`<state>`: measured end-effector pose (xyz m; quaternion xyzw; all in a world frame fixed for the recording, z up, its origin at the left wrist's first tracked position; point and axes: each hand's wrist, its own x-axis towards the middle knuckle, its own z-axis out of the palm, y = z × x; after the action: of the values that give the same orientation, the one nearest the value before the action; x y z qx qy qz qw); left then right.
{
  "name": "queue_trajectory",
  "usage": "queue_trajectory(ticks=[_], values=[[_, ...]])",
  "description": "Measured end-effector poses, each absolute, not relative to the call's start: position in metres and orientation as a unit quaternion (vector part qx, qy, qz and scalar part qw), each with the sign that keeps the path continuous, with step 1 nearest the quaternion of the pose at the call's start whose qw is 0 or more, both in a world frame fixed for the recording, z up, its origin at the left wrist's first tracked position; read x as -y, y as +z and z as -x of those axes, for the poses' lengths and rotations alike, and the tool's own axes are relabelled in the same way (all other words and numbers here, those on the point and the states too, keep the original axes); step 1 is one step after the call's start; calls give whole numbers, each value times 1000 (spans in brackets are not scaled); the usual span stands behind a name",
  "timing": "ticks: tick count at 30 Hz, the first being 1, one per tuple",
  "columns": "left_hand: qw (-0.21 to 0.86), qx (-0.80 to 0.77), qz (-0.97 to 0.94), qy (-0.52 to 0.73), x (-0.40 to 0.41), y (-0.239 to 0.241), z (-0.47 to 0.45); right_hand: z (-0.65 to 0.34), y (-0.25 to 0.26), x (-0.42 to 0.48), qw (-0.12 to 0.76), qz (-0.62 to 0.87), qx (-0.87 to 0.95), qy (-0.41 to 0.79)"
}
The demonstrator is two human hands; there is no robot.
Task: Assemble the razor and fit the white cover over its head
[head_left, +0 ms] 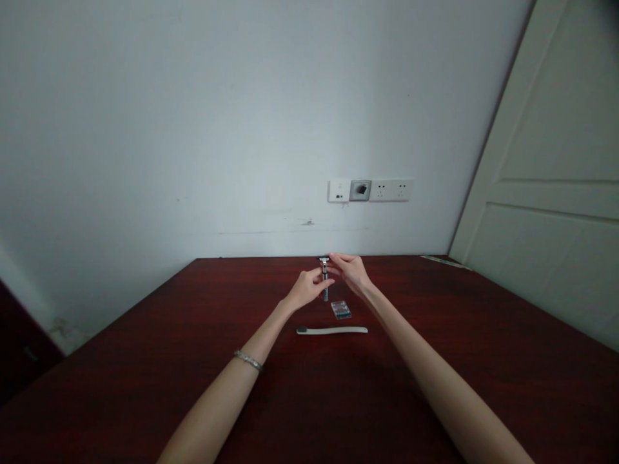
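Note:
My left hand (305,288) is closed around the handle of a small metal razor (324,276), holding it upright above the dark red table (145,361). My right hand (352,270) pinches the razor's head at the top with its fingertips. Just below the hands lies a small clear blade case (341,310) on the table. Nearer to me rests a long thin white stick-like piece (332,330), lying crosswise. A silver bracelet (248,359) is on my left wrist.
A white wall stands behind the table with a row of sockets (370,190). A white door (556,193) is at the right. A thin pale strip (445,261) lies at the table's far right corner.

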<state>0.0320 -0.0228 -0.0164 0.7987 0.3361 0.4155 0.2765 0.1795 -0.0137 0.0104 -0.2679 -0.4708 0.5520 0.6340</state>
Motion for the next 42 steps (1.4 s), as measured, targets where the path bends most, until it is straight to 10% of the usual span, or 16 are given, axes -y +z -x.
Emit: queue_trajectory(ticks=[16, 28, 42], values=[[369, -330, -772, 398, 16, 7, -14, -199, 14, 19, 618, 382, 470, 501], [363, -336, -769, 405, 2, 15, 2, -188, 17, 33, 451, 440, 617, 472], [424, -355, -741, 381, -6, 6, -1, -164, 14, 50, 333, 480, 807, 89]])
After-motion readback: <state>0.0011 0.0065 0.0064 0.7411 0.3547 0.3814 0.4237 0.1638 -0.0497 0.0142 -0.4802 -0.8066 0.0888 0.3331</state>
